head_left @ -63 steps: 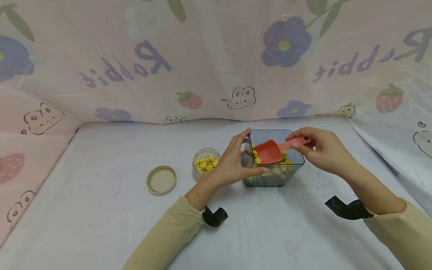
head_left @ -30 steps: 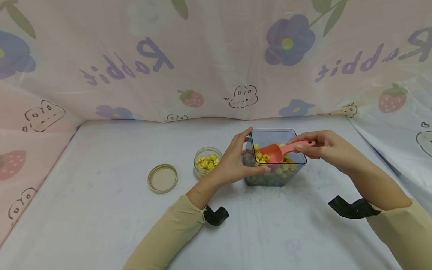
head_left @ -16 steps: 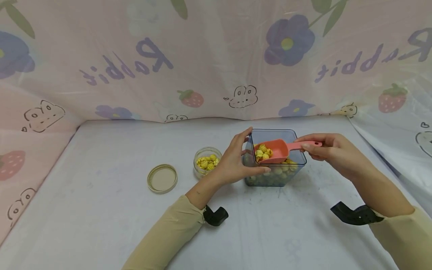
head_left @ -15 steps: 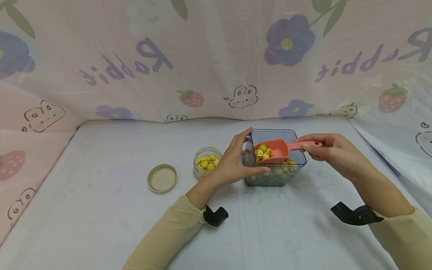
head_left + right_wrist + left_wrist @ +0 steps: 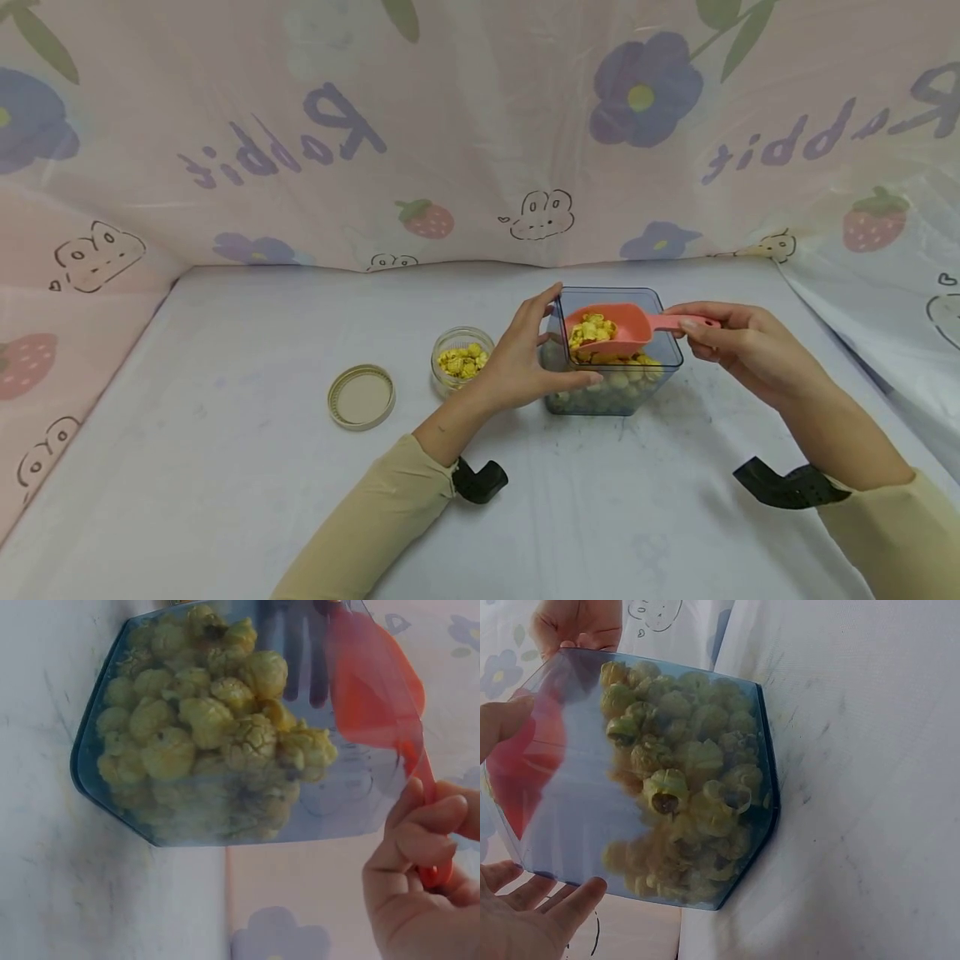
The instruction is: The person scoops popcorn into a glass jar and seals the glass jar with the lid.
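In the head view, a clear blue-tinted square container (image 5: 617, 367) stands on the white table (image 5: 225, 500), and everything else is placed from it. It is partly filled with yellow popcorn-like pieces (image 5: 630, 377). The left hand (image 5: 525, 354) cups the container's left wall, thumb along the near lower edge and fingers reaching up to the far left corner of the rim. The right hand (image 5: 738, 346) is just right of the container and pinches the handle of a pink scoop (image 5: 611, 327) between thumb and fingertips. The scoop's bowl hangs over the container's opening, roughly level, with a heap of yellow pieces in it. Just left of the container, behind the left hand, stands a small glass jar (image 5: 462, 360) holding more yellow pieces. Farther left of the container lies a round beige lid (image 5: 361, 397), flat on the table. A pink printed curtain (image 5: 450, 133) hangs behind the container.

In the left wrist view, the container (image 5: 705, 787) shows its wall and base, the pieces (image 5: 690, 787) piled against the base. The left hand's fingers (image 5: 532, 915) lie spread against the wall near the rim, and the scoop (image 5: 517, 772) shows red through the plastic.

In the right wrist view, the container (image 5: 187, 750) again shows its pieces (image 5: 202, 720) through the wall. The scoop (image 5: 375, 690) sits at the rim, and the right hand (image 5: 420, 877) is curled tight around its handle.
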`<act>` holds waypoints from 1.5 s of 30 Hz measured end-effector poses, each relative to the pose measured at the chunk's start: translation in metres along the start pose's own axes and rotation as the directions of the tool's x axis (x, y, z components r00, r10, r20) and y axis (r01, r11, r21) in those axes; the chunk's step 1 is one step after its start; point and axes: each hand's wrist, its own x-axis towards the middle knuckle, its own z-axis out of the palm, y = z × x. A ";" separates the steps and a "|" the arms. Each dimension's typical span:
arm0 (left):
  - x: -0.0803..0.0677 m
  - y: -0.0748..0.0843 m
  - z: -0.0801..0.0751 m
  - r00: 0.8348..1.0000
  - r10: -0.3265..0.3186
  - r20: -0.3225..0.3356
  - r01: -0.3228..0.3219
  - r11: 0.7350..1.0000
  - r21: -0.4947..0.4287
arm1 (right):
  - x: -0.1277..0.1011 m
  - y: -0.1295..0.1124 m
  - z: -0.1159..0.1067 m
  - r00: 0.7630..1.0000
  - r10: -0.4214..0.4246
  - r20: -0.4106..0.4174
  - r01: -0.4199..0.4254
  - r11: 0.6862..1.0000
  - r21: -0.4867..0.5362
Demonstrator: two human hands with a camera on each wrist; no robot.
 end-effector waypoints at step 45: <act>-0.036 -0.013 -0.060 0.988 0.024 -0.155 0.021 0.959 0.283 | 0.024 -0.032 0.039 0.991 -0.135 0.022 0.132 0.986 0.099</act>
